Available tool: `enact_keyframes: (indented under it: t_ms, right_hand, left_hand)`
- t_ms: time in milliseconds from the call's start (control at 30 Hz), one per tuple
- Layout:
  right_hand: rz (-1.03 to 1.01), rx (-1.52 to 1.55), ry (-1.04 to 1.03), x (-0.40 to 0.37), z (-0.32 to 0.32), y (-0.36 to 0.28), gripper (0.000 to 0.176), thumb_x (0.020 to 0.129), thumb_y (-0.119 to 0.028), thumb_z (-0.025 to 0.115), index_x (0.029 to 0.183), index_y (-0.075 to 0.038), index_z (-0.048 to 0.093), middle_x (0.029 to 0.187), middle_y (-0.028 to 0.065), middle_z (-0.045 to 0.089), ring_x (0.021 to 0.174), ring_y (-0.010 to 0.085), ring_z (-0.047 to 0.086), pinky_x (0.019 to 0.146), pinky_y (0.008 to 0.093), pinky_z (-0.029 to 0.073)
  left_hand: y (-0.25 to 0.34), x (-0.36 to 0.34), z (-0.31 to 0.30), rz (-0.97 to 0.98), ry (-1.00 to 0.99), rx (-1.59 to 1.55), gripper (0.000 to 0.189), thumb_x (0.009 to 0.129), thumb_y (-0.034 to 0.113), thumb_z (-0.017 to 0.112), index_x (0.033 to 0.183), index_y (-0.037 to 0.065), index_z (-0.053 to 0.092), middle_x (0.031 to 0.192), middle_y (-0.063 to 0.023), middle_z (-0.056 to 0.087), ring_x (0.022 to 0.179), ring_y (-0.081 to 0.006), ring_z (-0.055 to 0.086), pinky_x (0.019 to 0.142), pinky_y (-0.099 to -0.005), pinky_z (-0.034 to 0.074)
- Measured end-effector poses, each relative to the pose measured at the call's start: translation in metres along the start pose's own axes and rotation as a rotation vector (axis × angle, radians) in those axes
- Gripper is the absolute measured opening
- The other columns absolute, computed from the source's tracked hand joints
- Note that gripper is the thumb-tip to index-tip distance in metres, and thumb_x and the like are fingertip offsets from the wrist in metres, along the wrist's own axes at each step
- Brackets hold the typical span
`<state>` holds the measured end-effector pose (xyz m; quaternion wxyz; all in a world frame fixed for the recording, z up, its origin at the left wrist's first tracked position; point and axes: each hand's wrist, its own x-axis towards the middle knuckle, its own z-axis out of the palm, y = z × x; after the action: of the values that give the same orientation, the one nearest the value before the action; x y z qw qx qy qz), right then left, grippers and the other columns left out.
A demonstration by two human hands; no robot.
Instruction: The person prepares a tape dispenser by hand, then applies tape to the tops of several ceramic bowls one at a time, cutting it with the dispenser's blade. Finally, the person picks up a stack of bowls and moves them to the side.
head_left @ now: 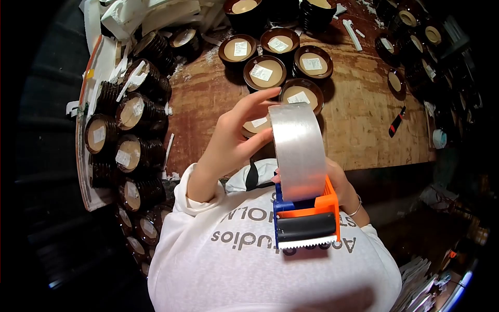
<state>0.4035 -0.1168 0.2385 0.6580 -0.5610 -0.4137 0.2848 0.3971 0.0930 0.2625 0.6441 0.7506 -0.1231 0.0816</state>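
Observation:
A tape dispenser (306, 224) with blue and orange sides, a black roller and a white toothed edge is up in front of my chest. Its wide roll of clear tape (299, 151) fills the middle of the view. My right hand (338, 182) grips the dispenser from behind, most of its fingers hidden by the roll. At the roll's left side is my left hand (226, 138), thumb and fingers apart, fingertips right at the tape's edge. Behind the roll, stacks of brown bowls (265, 73) with white labels stand on the wooden table (202, 109).
More bowl stacks (135, 112) lie on their sides along the left edge, others (416, 44) at the far right. White foam pieces (150, 18) are heaped at the back left. A red and black utility knife (397, 122) lies on the right of the table.

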Motion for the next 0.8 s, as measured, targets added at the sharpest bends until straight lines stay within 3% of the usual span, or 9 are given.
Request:
enact_keyframes:
  t_ms: [100, 167, 267, 333, 400, 500, 567, 667, 800]
  right_hand:
    - [-0.006, 0.012, -0.022, 0.0, -0.003, 0.003, 0.047, 0.082, -0.014, 0.057, 0.12, 0.008, 0.04, 0.11, 0.0205, 0.054, 0.1, 0.0271, 0.056, 0.087, 0.0358, 0.047]
    - [-0.108, -0.123, -0.071, 0.001, -0.004, 0.003, 0.051, 0.079, -0.014, 0.062, 0.12, 0.007, 0.039, 0.11, 0.0202, 0.054, 0.101, 0.0273, 0.056, 0.086, 0.0361, 0.047]
    - [0.003, 0.012, 0.002, 0.0, 0.001, 0.003, 0.054, 0.077, -0.013, 0.064, 0.121, 0.007, 0.039, 0.109, 0.0203, 0.054, 0.101, 0.0277, 0.056, 0.086, 0.0368, 0.048]
    - [-0.002, 0.02, -0.008, -0.001, 0.0, 0.005, 0.055, 0.077, -0.013, 0.064, 0.121, 0.008, 0.038, 0.109, 0.0203, 0.054, 0.101, 0.028, 0.056, 0.085, 0.0371, 0.048]
    - [-0.007, 0.027, -0.015, -0.001, 0.0, 0.005, 0.057, 0.077, -0.013, 0.065, 0.122, 0.008, 0.037, 0.109, 0.0203, 0.054, 0.1, 0.0283, 0.056, 0.085, 0.0374, 0.048]
    - [0.012, 0.084, 0.026, 0.001, 0.0, 0.004, 0.052, 0.073, -0.016, 0.068, 0.115, 0.007, 0.047, 0.107, 0.0195, 0.056, 0.099, 0.0279, 0.057, 0.085, 0.0373, 0.048]
    - [-0.11, -0.022, 0.014, 0.003, -0.002, 0.005, 0.042, 0.069, -0.021, 0.072, 0.101, 0.003, 0.058, 0.103, 0.0172, 0.059, 0.097, 0.0273, 0.058, 0.082, 0.0371, 0.047]
    - [-0.126, -0.14, 0.068, 0.004, 0.0, 0.006, 0.033, 0.066, -0.025, 0.073, 0.088, -0.002, 0.065, 0.099, 0.0143, 0.061, 0.093, 0.0272, 0.06, 0.079, 0.0372, 0.046]
    - [-0.2, -0.202, 0.037, 0.007, -0.002, 0.005, 0.032, 0.065, -0.025, 0.073, 0.088, -0.004, 0.065, 0.098, 0.0129, 0.062, 0.09, 0.0272, 0.06, 0.079, 0.0367, 0.046]
  left_hand:
    - [0.003, 0.002, -0.005, 0.096, 0.046, 0.123, 0.051, 0.07, -0.005, 0.06, 0.119, 0.0, 0.048, 0.114, -0.012, 0.055, 0.111, -0.0235, 0.05, 0.09, -0.0327, 0.041]
    - [0.018, 0.005, -0.011, 0.239, -0.102, 0.162, 0.057, 0.065, -0.005, 0.061, 0.12, -0.002, 0.048, 0.122, -0.0163, 0.049, 0.117, -0.0274, 0.044, 0.098, -0.0366, 0.035]
    - [0.022, 0.007, -0.009, 0.414, -0.195, 0.322, 0.055, 0.062, -0.004, 0.063, 0.115, -0.002, 0.051, 0.12, -0.0179, 0.05, 0.115, -0.03, 0.046, 0.096, -0.037, 0.036]
    - [0.022, 0.008, -0.006, 0.394, -0.176, 0.282, 0.048, 0.063, -0.003, 0.065, 0.11, -0.002, 0.055, 0.117, -0.0188, 0.053, 0.11, -0.0304, 0.05, 0.092, -0.0365, 0.04]
    - [0.016, 0.01, -0.006, 0.474, -0.12, 0.381, 0.049, 0.062, 0.001, 0.069, 0.11, 0.001, 0.056, 0.112, -0.0139, 0.056, 0.098, -0.0276, 0.056, 0.08, -0.0339, 0.047]
    - [0.011, 0.01, -0.005, 0.48, -0.083, 0.395, 0.049, 0.062, 0.004, 0.07, 0.108, 0.0, 0.056, 0.107, -0.0133, 0.058, 0.095, -0.0269, 0.057, 0.078, -0.0337, 0.048]
    - [0.01, 0.01, -0.007, 0.466, -0.062, 0.392, 0.049, 0.061, 0.007, 0.072, 0.107, 0.0, 0.056, 0.106, -0.0132, 0.059, 0.094, -0.0264, 0.058, 0.078, -0.0332, 0.048]
    - [0.007, 0.009, -0.009, 0.429, -0.04, 0.364, 0.051, 0.059, 0.012, 0.074, 0.106, 0.0, 0.056, 0.104, -0.0129, 0.059, 0.093, -0.0256, 0.058, 0.077, -0.0322, 0.047]
    - [0.009, 0.011, -0.012, 0.406, -0.062, 0.339, 0.052, 0.059, 0.017, 0.075, 0.105, 0.0, 0.056, 0.102, -0.012, 0.059, 0.091, -0.0255, 0.058, 0.075, -0.0316, 0.047]
